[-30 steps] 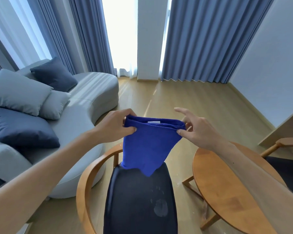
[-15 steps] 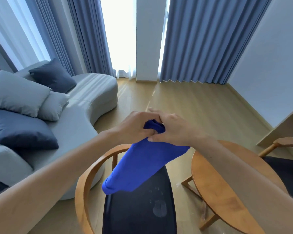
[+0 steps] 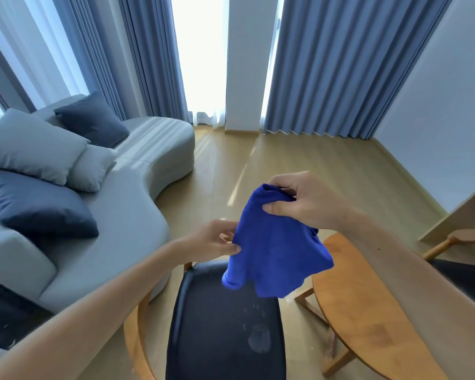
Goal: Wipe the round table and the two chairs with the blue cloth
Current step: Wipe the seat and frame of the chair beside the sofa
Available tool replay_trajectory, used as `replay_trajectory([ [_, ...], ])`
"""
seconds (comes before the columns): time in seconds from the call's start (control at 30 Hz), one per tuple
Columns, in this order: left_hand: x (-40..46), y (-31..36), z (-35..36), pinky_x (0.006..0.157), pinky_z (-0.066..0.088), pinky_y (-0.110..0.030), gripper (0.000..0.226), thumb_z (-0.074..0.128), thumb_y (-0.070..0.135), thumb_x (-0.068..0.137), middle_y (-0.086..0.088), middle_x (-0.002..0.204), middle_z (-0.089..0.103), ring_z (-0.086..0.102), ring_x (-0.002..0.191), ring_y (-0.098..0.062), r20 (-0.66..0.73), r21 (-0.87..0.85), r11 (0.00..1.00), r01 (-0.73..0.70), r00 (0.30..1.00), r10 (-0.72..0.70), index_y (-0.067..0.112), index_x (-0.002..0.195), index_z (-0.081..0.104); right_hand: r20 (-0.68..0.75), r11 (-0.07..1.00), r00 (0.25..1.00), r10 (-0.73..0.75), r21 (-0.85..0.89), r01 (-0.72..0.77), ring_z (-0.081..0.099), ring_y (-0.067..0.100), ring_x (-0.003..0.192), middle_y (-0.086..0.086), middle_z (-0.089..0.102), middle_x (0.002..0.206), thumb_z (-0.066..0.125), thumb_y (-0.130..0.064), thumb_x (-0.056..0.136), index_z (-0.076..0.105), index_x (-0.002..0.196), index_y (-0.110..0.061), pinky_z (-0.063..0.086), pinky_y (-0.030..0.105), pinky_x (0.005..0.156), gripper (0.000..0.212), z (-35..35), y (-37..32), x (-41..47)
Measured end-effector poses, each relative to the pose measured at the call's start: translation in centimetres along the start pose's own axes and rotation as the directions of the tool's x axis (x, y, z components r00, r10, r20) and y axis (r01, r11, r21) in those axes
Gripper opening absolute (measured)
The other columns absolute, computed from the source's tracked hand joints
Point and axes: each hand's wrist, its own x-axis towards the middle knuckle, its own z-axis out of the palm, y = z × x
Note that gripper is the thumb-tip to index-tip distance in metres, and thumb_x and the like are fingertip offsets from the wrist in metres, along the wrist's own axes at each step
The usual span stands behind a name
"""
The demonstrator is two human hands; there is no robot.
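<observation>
My right hand (image 3: pixel 299 200) grips the top of the blue cloth (image 3: pixel 274 248), fingers curled round it; my left hand (image 3: pixel 217 239) pinches its left edge. Cloth hangs in the air above the chair (image 3: pixel 222 333) w/ the dark seat, clear of it. Round worktop (image 3: pixel 368 311) sits just right of that chair; 2nd chair (image 3: pixel 461 242) beyond the worktop.

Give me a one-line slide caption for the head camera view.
Both hands, left hand and right hand, hold a crumpled blue cloth above a black-seated wooden chair, beside a round wooden table.
</observation>
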Motion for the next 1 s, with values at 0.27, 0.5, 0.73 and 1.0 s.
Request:
replay_trajectory([
  [0.27,1.2,-0.4,-1.7,0.066,0.053,-0.029,0.014,0.051,0.013,0.097,-0.01,0.087,0.067,0.064,0.064,-0.013,-0.022,0.183,0.975,0.125,0.992,-0.123,0.009,0.103,0.063,-0.098,0.995,0.995,0.036,0.094,-0.027,0.059,0.037,0.082,0.022,0.06,0.085,0.064,-0.004,0.086,0.062,0.088,-0.002,0.049,0.049,0.074,0.003,-2.2,0.7,-1.8],
  [0.5,1.2,1.3,-4.8,0.074,0.052,-0.031,0.018,0.046,0.015,0.092,0.006,0.07,0.069,0.066,0.067,-0.011,0.012,0.384,0.916,0.117,0.991,-0.132,0.024,0.08,0.055,-0.141,0.991,0.982,0.126,-0.023,-0.131,0.064,0.016,0.08,-0.001,0.07,0.085,0.062,0.0,0.078,0.069,0.095,-0.023,0.054,0.035,0.073,0.029,-2.7,3.1,-3.4],
  [0.73,0.9,3.5,-5.4,0.067,0.036,-0.028,0.008,0.043,0.03,0.067,0.011,0.082,0.042,0.045,0.075,-0.008,0.038,0.609,0.789,-0.083,0.996,0.075,0.031,0.071,0.05,-0.073,0.933,0.971,0.227,-0.27,-0.238,0.052,0.01,0.063,-0.006,0.06,0.067,0.061,-0.005,0.067,0.062,0.077,-0.019,0.038,0.014,0.054,0.017,-0.6,5.6,-3.6],
  [1.0,0.3,4.4,-5.3,0.06,0.027,-0.017,0.018,0.049,0.025,0.063,0.015,0.078,0.038,0.042,0.071,-0.005,0.097,0.636,0.729,-0.253,0.964,0.249,0.039,0.061,0.038,0.015,0.953,0.974,0.225,-0.211,-0.217,0.049,0.014,0.117,-0.007,0.049,0.131,0.061,-0.005,0.073,0.061,0.081,-0.021,0.043,0.025,0.087,0.018,2.2,8.0,-2.6],
])
